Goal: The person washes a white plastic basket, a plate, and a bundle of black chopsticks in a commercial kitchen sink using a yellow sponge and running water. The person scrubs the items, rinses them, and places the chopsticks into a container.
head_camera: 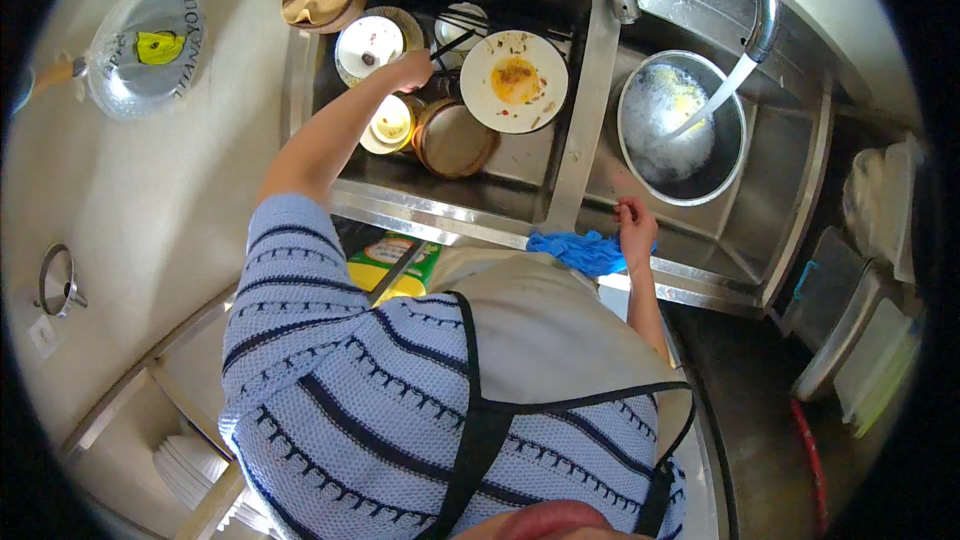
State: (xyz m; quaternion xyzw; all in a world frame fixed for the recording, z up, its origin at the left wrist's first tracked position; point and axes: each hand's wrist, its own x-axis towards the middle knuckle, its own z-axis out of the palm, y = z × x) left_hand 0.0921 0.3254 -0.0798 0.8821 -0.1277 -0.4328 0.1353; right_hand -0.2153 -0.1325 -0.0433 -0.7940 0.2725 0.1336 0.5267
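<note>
My left hand (411, 71) reaches over the left sink basin and grips a black stick-shaped utensil (454, 45), perhaps chopsticks. Around it are a small white plate (369, 45) with food scraps, stacked white bowls (391, 120) and a brown round pot (455, 141). Just right of the utensil lies a white plate (480, 101) with orange sauce and scraps. My right hand (636, 229) hangs at the front edge of the right basin, fingers loosely bent, with nothing visible in it. Beside it, crumpled blue material (581, 251) lies on the sink rim.
From the faucet (766, 7), water runs into a metal pot (682, 199) of foamy water in the right basin. A brown pot (328, 21) with yellow handles sits on the back left corner. Trays and boards (832, 360) stand at right. A plastic-wrapped pan (120, 82) is at left.
</note>
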